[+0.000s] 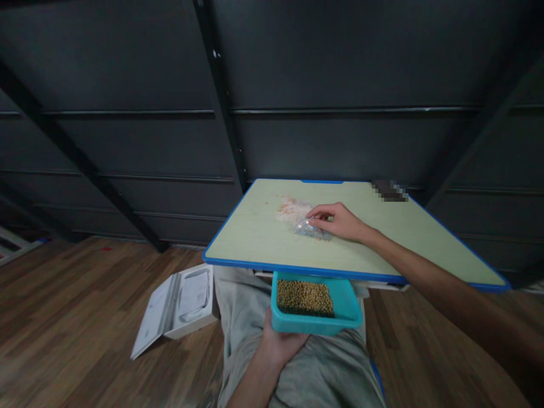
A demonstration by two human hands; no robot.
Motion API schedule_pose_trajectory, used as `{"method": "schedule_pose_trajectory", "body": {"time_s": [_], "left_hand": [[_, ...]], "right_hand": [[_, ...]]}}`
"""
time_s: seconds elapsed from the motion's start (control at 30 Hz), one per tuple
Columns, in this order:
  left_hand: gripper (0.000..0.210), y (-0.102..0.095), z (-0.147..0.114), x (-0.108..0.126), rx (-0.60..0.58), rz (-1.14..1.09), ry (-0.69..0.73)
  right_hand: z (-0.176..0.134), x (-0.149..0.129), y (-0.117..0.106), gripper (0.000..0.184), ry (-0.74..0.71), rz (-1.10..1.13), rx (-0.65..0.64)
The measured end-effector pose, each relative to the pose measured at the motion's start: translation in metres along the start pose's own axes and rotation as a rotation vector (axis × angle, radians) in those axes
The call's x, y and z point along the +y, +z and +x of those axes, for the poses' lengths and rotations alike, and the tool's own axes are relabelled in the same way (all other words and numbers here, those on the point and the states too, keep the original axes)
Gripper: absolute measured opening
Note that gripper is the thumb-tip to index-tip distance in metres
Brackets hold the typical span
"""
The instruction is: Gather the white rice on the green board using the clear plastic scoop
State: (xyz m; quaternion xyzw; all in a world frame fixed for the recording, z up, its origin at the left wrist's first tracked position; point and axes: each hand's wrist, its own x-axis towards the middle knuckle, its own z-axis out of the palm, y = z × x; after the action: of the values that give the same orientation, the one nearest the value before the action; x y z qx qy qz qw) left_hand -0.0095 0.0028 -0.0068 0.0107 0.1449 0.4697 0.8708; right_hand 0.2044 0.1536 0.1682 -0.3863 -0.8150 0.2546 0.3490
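Note:
My left hand [281, 342] supports a teal plastic tub [318, 325] from below, at the near edge of the table and above my lap. Small round yellow-green beans [304, 297] fill the left part of the tub. On the tabletop, my right hand [339, 221] pinches a crumpled clear plastic bag [308, 228] between thumb and fingers. What the bag contains, if anything, I cannot make out. Just left of it spreads a loose patch of white grains [289, 211] mixed with orange bits.
The pale green table [246, 232] has a blue rim. A dark blurred object [389, 191] lies at its far right corner. An open white box [193, 297] rests on the wooden floor to the left. Dark panels [340, 141] stand behind the table.

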Motion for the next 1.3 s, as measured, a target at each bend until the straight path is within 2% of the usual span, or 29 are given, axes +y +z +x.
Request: {"method": "schedule_pose_trajectory", "body": {"time_s": [0.27,0.37,0.6,0.83,1.1,1.3], "left_hand": [[0.046,0.008,-0.003,0.0,-0.063,0.014,-0.008],[0.043,0.008,-0.004,0.0,-0.039,0.024,-0.005],[0.044,0.007,-0.004,0.0,0.073,0.033,0.006],[0.045,0.006,-0.005,0.0,0.039,0.045,0.005],[0.044,0.005,-0.004,0.0,-0.009,0.077,0.002],[0.043,0.009,-0.005,0.0,0.015,0.075,-0.013]], "right_hand": [[-0.003,-0.008,0.0,0.02,0.058,0.142,-0.06],[-0.005,-0.011,-0.001,0.021,0.067,0.166,-0.104],[-0.008,-0.015,0.0,0.03,0.133,0.275,-0.333],[-0.01,-0.023,-0.002,0.032,0.148,0.292,-0.476],[-0.01,-0.023,0.001,0.031,0.136,0.336,-0.46],[-0.003,-0.01,0.002,0.027,0.104,0.233,-0.268]]}}
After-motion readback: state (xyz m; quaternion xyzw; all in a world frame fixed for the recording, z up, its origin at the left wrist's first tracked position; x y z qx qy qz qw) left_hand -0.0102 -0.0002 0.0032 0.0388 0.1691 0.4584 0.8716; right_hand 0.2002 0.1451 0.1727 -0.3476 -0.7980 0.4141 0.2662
